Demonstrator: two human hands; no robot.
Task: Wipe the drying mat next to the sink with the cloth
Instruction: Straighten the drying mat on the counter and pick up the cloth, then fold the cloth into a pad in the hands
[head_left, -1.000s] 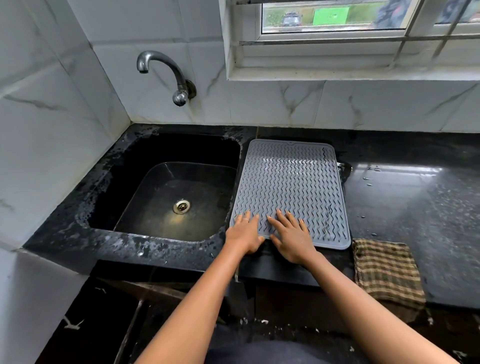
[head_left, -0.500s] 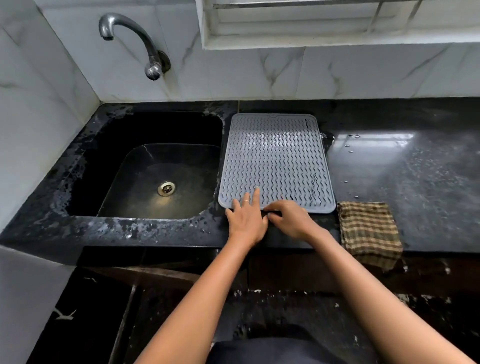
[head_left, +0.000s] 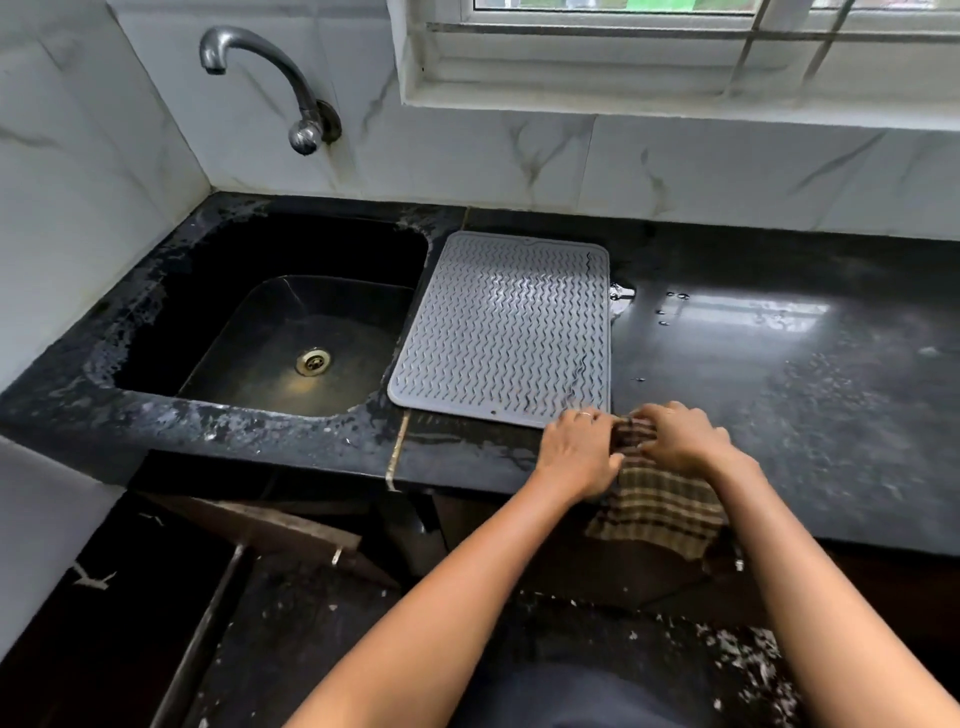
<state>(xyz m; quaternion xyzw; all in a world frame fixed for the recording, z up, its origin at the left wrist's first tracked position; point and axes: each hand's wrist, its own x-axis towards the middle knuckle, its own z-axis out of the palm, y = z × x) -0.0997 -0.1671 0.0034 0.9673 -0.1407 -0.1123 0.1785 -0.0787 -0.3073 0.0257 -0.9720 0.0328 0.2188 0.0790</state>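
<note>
black counter (head_left: 779, 415) now carries both hands off the drying mat (head_left: 498, 332); left hand (head_left: 579, 454) and right hand (head_left: 678, 441) bunch and grip the cloth (head_left: 660, 509), so wiping can begin.

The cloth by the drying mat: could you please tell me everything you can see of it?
The cloth is a brown and tan checked fabric, looking thin and soft. It lies on the dark counter just below the grey mat's near right corner, its near edge drooping over the counter's front. Its far end is bunched under both hands: left hand and right hand press or gather it there.
</note>
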